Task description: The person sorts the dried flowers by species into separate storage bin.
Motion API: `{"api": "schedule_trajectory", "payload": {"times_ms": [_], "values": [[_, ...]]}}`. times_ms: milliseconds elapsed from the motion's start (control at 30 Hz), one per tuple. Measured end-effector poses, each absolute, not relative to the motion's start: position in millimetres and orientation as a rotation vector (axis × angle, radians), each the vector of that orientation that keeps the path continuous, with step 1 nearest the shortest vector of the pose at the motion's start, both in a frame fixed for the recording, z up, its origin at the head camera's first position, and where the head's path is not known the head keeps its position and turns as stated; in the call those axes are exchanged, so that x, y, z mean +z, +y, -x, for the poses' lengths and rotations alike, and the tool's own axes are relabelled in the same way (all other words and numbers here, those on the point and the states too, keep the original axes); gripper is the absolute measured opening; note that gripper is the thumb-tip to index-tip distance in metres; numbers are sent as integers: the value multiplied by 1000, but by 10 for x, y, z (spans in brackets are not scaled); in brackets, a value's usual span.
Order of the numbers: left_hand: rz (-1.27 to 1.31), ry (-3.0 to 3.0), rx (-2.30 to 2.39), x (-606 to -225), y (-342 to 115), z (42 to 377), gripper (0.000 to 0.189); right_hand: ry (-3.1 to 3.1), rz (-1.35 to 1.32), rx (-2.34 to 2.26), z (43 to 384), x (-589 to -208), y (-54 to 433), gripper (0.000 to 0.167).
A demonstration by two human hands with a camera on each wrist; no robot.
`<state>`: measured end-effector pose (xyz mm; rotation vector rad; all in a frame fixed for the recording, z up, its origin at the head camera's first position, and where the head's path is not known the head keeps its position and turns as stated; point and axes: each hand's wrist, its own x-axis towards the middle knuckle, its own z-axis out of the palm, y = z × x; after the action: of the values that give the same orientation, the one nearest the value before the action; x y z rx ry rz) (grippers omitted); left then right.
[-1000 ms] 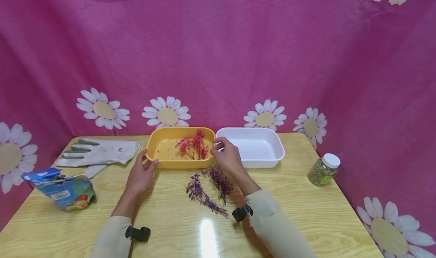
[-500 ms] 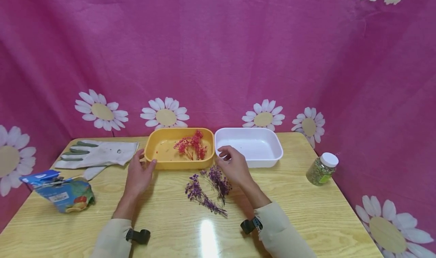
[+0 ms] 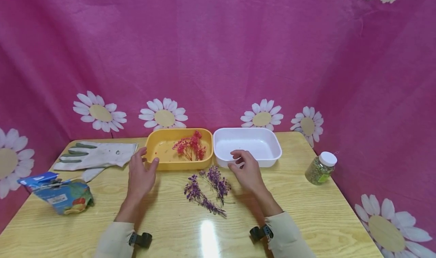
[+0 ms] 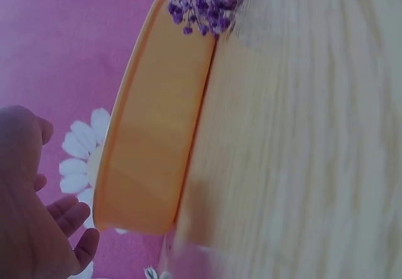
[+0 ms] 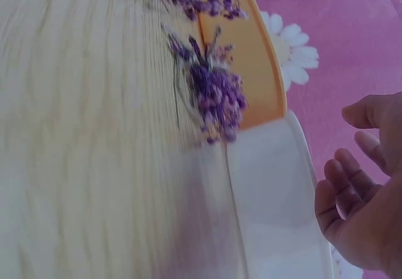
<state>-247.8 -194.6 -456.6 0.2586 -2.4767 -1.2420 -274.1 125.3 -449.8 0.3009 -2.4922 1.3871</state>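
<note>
2 purple sprigs lay before the yellow tray, which held red flowers. Left hand and right hand, fingers loose, grasped nothing. Sorting seemed underway; lifting 1 sprig next probably called for a gentle pinch.

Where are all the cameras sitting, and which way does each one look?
Head: worn on the person's head, looking forward and down at the table, yellow tray and white tray; the left hand, right hand and sleeves show.
Left wrist: on that wrist, looking at the yellow tray's side; part of the left hand shows at the left edge.
Right wrist: on that wrist, looking at both trays' sides; part of the right hand shows at the right edge.
Shared: both wrist views show purple flowers and the yellow tray.
</note>
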Motion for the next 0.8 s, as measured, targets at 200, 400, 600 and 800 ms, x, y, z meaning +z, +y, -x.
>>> {"api": "schedule_trajectory", "payload": {"times_ms": [200,400,600,800], "values": [[-162,-2459,-1251,-4555,-1845,2447,55,-2453,-261,1392,2787,-4477,1458,32],[-83,-2463,-1299,-4563,-1730,2420,53,-2461,-149,1414,2819,-4461,1675,34],[20,-2477,-1321,-4558,-1611,2370,50,-2436,-66,1417,2850,-4449,1852,37],[111,-2503,-1323,-4570,-1469,2318,49,-2459,32,1320,2886,-4459,2004,39]]}}
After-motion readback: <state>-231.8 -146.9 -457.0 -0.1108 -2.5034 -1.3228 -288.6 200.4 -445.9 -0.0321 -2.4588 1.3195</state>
